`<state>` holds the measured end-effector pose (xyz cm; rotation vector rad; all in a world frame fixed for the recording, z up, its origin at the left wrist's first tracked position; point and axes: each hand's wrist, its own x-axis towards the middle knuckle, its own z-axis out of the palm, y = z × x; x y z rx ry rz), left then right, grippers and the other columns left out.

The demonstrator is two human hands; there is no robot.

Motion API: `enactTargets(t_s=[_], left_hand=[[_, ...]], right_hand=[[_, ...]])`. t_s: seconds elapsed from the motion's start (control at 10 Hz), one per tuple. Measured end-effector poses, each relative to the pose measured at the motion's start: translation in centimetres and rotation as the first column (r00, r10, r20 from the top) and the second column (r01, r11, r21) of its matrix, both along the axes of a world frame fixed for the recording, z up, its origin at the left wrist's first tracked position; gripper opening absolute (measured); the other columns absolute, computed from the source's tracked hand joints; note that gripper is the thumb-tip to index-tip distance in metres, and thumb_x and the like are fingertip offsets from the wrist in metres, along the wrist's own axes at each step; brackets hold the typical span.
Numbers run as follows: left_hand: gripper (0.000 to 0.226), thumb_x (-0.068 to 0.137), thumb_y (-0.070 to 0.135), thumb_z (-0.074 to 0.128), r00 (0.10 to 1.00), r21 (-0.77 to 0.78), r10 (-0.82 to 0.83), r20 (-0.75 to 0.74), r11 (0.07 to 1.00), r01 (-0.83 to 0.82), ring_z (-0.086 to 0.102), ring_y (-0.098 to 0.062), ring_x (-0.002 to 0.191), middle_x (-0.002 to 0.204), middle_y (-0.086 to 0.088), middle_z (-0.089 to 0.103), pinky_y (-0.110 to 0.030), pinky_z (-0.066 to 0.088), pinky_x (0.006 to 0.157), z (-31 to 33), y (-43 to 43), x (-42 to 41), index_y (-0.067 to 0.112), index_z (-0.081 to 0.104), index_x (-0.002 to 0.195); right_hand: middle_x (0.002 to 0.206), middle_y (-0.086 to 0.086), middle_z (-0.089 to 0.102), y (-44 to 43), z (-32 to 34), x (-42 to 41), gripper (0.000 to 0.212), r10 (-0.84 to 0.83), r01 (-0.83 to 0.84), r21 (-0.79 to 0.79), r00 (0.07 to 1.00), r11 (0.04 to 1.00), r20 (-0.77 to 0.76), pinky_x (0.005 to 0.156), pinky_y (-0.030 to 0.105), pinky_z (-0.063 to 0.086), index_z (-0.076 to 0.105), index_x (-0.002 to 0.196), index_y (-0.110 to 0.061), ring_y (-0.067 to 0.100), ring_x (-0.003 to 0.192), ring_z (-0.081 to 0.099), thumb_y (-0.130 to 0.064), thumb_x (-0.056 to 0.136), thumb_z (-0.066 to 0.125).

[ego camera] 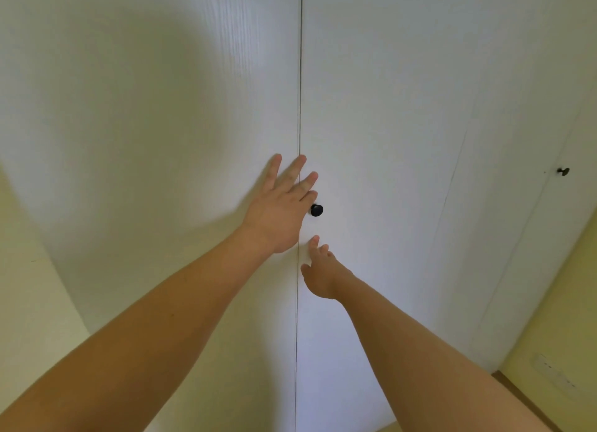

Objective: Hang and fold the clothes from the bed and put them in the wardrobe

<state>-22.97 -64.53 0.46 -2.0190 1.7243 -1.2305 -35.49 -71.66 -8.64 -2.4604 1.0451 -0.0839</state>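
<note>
Your left hand [281, 212] is bare across its back. Four fingers [295, 170] show in full, long and slim, with smooth knuckles; the thumb is out of sight. Your right hand [319, 275] is also bare and is seen from its thumb edge, so only part of its fingers shows. The nails on both hands are too blurred to judge. Back from the fingers, past each wrist, your left forearm [145, 328] and right forearm [436, 351] run uncovered to the lower edge of view.

hands: 2, left hand [277, 215] and right hand [323, 276] | black knobs [317, 209] [563, 171]: 2 | wardrobe [387, 108]: 1
</note>
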Motion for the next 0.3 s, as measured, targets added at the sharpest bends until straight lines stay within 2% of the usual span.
enactTargets(t_s=[0.1,0.2,0.3], left_hand=[[0.063,0.097,0.025,0.039,0.995,-0.004,-0.043,-0.085,0.999,0.042,-0.016,-0.035,0.155,0.170,-0.003,0.007,-0.059,-0.010,0.121,0.0,0.5,-0.7,0.023,0.027,0.158],[0.064,0.100,0.022,0.043,0.969,-0.047,-0.154,-0.195,0.988,0.148,-0.010,-0.033,0.156,0.170,-0.006,0.006,-0.053,-0.005,0.125,-0.1,2.7,-1.4,0.023,0.021,0.160],[0.057,0.096,0.024,0.055,0.892,-0.085,-0.315,-0.324,0.949,0.304,0.027,-0.026,0.152,0.164,-0.002,0.031,-0.047,0.022,0.124,-4.6,8.9,-3.0,0.025,0.041,0.151]], right_hand=[[0.169,0.013,-0.007,-0.2,0.0,-0.9,0.072,0.025,-0.027,0.038,0.999,0.999,0.041,0.124,0.049,0.020,-0.017,0.160,-0.020,0.033,0.155,0.013,-0.027,0.109,0.034],[0.165,0.005,0.029,-0.9,0.9,-3.5,0.061,0.006,-0.016,0.039,0.973,0.999,0.231,0.116,0.028,0.028,0.017,0.162,-0.024,0.024,0.147,0.036,-0.026,0.107,0.043],[0.129,-0.014,0.066,-1.3,3.2,-7.4,0.031,-0.095,0.132,-0.032,0.840,0.991,0.535,0.100,0.018,0.044,0.063,0.131,-0.033,0.004,0.119,0.061,-0.024,0.102,0.057]])
